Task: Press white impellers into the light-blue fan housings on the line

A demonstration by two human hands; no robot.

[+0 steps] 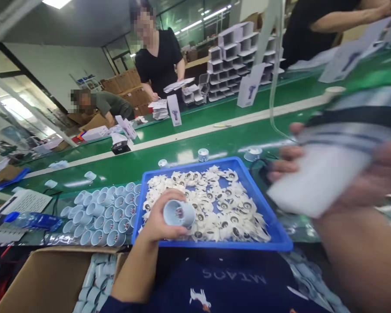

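My left hand [159, 217] is closed around a light blue plastic cup-shaped housing [187, 214], its open end turned toward me and small wires showing inside. It is held over the left part of a blue tray [282, 237] full of white fan impellers [226, 217] with dark round hubs. At the right, my right hand [361, 191] is wrapped around a blurred object [326, 174], white at its lower end with grey and dark bands above. Motion smears it, so its kind cannot be made out.
Rows of similar blue housings [99, 211] stand left of the tray. A cardboard box [48, 278] holds more below. A water bottle [35, 220] lies at the left. Beyond the green conveyor [189, 150] are co-workers, white cartons [177, 111] and a hanging hose [272, 100].
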